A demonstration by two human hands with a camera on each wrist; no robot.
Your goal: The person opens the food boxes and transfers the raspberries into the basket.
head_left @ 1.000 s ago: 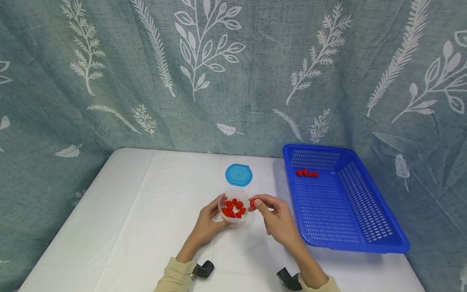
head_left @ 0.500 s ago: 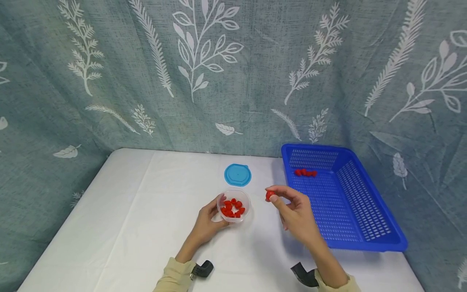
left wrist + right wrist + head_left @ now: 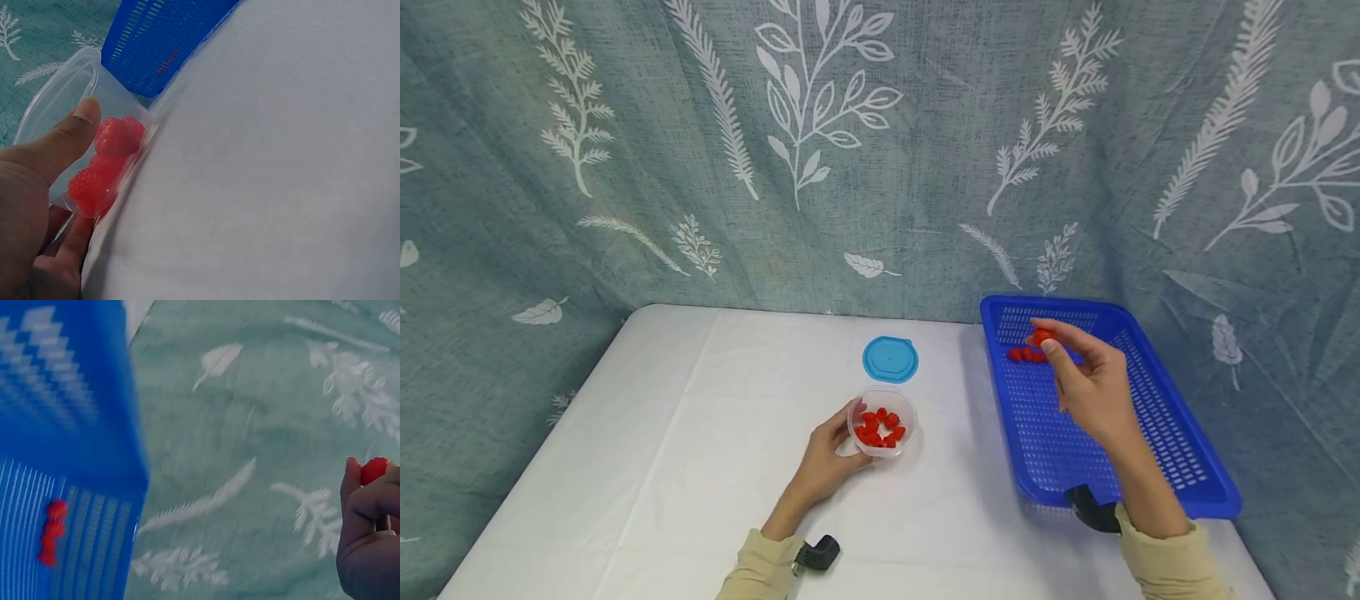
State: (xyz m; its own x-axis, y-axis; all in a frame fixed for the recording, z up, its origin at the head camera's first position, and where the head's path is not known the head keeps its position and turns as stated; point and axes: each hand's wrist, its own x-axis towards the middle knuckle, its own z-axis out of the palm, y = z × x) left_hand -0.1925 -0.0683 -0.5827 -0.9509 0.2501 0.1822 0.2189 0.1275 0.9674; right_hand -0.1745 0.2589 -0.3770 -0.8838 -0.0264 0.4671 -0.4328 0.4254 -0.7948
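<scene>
My left hand [image 3: 829,457] grips the side of a clear plastic tub [image 3: 908,407] on the white table. Several red raspberries [image 3: 872,437] lie in the tub; the left wrist view shows their bumpy surface through the wall [image 3: 87,187]. My right hand [image 3: 1090,379] is above the far part of the blue basket [image 3: 1022,467], pinching one raspberry [image 3: 1042,336] between thumb and fingers. In the right wrist view that raspberry [image 3: 375,470] shows at the fingertips. Below the hand, a row of raspberries [image 3: 1026,355] lies on the basket floor, partly hidden by the hand.
A blue lid [image 3: 891,359] lies flat on the table [image 3: 737,417] behind the tub. The basket's raised, slotted walls stand at the table's right side. A green leaf-patterned curtain [image 3: 925,167] hangs along the table's back edge.
My right hand has carried the pinched raspberry from beside the tub, right and away from me, to over the basket. The left hand and tub have stayed in place.
</scene>
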